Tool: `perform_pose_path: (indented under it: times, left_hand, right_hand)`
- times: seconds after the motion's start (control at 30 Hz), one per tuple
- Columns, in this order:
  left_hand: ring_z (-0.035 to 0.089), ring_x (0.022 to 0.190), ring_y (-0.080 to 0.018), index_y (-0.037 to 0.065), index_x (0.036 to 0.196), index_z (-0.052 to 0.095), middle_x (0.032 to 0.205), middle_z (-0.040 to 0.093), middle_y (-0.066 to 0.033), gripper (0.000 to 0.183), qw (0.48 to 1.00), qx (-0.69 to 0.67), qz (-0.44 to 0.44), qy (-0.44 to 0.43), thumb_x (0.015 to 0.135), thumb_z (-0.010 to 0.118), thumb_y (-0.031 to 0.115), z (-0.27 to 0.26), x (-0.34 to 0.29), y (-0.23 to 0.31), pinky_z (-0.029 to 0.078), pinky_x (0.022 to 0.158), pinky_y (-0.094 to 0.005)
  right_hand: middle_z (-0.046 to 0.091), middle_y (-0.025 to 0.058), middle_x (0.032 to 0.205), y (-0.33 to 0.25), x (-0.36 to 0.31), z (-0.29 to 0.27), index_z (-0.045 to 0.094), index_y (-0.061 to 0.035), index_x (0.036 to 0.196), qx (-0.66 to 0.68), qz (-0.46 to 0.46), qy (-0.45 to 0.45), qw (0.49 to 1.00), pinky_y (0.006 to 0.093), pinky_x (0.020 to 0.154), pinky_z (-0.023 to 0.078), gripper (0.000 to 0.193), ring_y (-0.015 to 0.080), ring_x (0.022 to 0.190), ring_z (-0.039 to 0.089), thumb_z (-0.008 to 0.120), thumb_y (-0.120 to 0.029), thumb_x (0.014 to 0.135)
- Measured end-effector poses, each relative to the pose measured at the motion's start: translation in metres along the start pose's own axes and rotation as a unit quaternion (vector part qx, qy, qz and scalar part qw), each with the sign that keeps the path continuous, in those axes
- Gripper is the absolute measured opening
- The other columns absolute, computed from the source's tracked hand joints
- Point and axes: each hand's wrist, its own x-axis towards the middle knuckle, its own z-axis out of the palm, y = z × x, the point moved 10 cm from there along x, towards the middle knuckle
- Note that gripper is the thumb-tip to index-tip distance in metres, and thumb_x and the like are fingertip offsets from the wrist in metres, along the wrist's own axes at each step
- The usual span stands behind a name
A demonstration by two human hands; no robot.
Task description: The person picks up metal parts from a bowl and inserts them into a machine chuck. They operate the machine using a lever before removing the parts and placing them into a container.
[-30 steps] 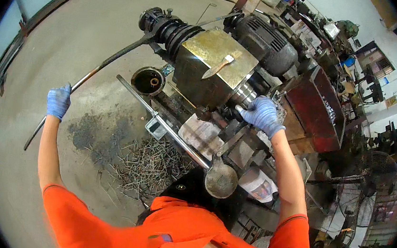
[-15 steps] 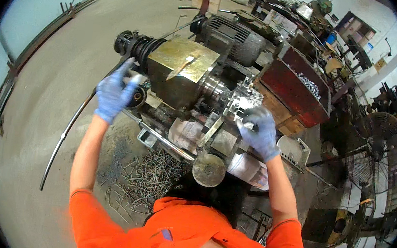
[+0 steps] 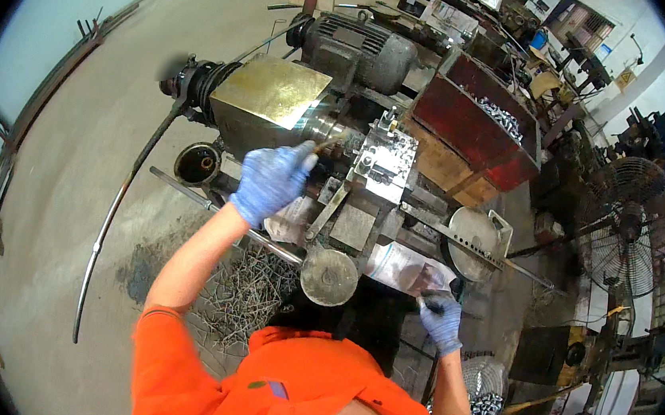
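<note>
My left hand, in a blue glove, is closed round a small brown brush. The brush's far end reaches to the machine's metal spindle, beside the bright tool slide strewn with metal chips. Low on the right, my right hand, gloved with dark fingertips, has its fingers curled together. What it holds, if anything, is too small to make out. It is close to the edge of a stained paper sheet, above a mesh basket of small shiny metal parts.
A brass-coloured cover tops the machine, with a motor behind. A red bin of metal pieces stands at back right. A long bar juts out on the left. Thin metal scraps litter the floor; a fan stands right.
My left hand has moved right and picked the brush up from the brass-coloured cover. My right hand has left the tool slide and come down toward the mesh basket. The view has shifted slightly.
</note>
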Motion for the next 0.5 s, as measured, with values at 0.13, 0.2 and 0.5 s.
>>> perform_pose_path:
  times: [0.13,0.2,0.5]
  left_hand:
    - [0.061,0.063,-0.0298,0.01,0.096,0.066,0.072,0.063,-0.0129,0.024,0.996,-0.041,-0.055,-0.054,0.084,0.056,0.028,0.045,0.009,0.001,0.047,0.057,-0.0381]
    - [0.06,0.063,-0.0297,0.011,0.096,0.066,0.071,0.062,-0.012,0.023,0.996,-0.046,-0.056,-0.054,0.084,0.057,0.028,0.065,0.009,0.0,0.047,0.057,-0.039]
    - [0.061,0.069,-0.0303,0.01,0.096,0.066,0.076,0.063,-0.0137,0.022,0.991,-0.003,-0.049,-0.128,0.083,0.057,0.026,0.038,0.003,0.002,0.047,0.062,-0.0397]
  right_hand:
    - [0.064,0.0113,0.071,-0.012,0.005,-0.008,0.066,-0.0032,0.067,-0.001,-0.011,-0.011,1.0,0.0345,0.068,0.047,0.012,0.0271,0.071,0.062,0.072,-0.013,0.068]
    - [0.064,0.0119,0.071,-0.018,0.008,-0.01,0.066,-0.0033,0.067,-0.001,-0.012,-0.011,1.0,0.0347,0.068,0.047,0.011,0.027,0.071,0.061,0.071,-0.013,0.068]
    - [0.064,0.0109,0.071,-0.01,0.006,-0.014,0.065,-0.0043,0.066,0.0,-0.015,0.003,1.0,0.0348,0.068,0.047,0.01,0.0271,0.071,0.061,0.071,-0.012,0.068]
